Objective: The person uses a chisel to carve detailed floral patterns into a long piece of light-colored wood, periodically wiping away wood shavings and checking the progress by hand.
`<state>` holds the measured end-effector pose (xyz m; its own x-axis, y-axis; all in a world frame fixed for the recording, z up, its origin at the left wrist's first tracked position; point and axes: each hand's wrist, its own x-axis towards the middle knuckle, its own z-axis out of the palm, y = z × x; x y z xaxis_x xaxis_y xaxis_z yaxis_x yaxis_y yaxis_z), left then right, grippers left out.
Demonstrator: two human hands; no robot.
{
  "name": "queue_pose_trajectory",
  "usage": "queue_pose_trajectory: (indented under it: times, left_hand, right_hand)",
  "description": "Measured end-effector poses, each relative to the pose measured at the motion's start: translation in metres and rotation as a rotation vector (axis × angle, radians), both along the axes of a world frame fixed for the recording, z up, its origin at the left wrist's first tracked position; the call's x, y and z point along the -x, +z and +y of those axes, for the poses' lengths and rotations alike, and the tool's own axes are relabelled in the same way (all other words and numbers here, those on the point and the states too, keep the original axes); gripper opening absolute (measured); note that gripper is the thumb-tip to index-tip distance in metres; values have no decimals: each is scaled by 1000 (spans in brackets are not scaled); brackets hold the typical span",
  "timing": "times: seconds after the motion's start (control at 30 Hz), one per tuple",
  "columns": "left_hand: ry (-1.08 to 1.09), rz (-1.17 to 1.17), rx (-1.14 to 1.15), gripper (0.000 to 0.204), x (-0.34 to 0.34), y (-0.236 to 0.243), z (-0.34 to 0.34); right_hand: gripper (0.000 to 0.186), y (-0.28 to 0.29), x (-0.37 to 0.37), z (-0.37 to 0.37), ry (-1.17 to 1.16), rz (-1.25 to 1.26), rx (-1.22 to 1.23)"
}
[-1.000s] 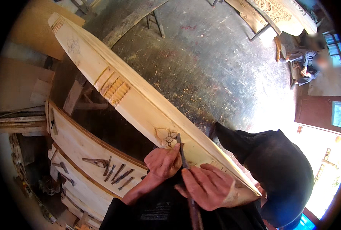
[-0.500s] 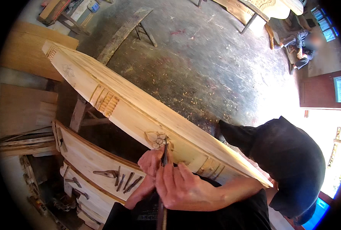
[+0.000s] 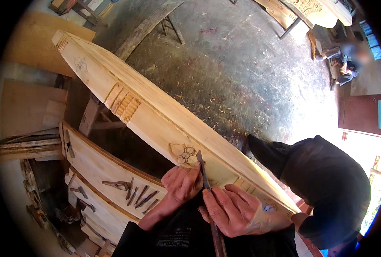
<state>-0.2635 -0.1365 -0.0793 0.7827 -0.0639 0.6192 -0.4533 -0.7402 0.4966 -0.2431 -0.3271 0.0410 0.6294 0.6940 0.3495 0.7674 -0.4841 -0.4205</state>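
A long pale wooden beam [image 3: 156,128] runs diagonally in front of me, with a flower outline [image 3: 185,154] partly cut into its face. A slim metal chisel [image 3: 203,173] stands over the wood, its tip just right of the flower. Curled fingers of my left hand [image 3: 179,182] press against the blade close to its tip. Lower down, my right hand [image 3: 233,210] grips the shank, thumb and fingers around it. The darker handle [image 3: 219,242] runs back toward my body.
Several carving tools [image 3: 143,197] and a wooden-handled tool [image 3: 116,185] lie on a board [image 3: 96,165] at lower left. Close on my right, a person in dark clothes [image 3: 327,184] bends over the beam's end. Another person [image 3: 344,70] sits far right. A narrow bench [image 3: 149,28] stands behind.
The chisel's tip has shifted from the flower's centre to its right side and now leans left. My hands have come apart, the right one moving down and right.
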Motion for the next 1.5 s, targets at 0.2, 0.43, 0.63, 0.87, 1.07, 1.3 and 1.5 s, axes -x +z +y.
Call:
queue_pose_trajectory:
  times: [0.2,0.43,0.63,0.87,1.07,1.3,1.5]
  left_hand:
    - [33,26,-6,31,0,0,1]
    - [52,27,34,34,1,-4,1]
    - [66,40,27,33,2,-3,1]
    - [64,35,40,31,2,-7,1]
    - [-10,60,-28,30,-1,-1,6]
    - [-191,2,-195,25,-17,8,-1]
    - [-189,76,-190,34,-17,9,0]
  right_hand:
    - [38,-1,-5,3,20,13,-2]
    - [39,-1,-12,5,45,63,-3]
    - [38,4,-16,7,65,79,9]
    - [37,6,-16,10,49,96,34]
    - [37,6,-20,-2,64,170,62]
    - [28,-30,-6,-39,-267,577,-333]
    - [31,-57,-6,-45,-390,806,-486]
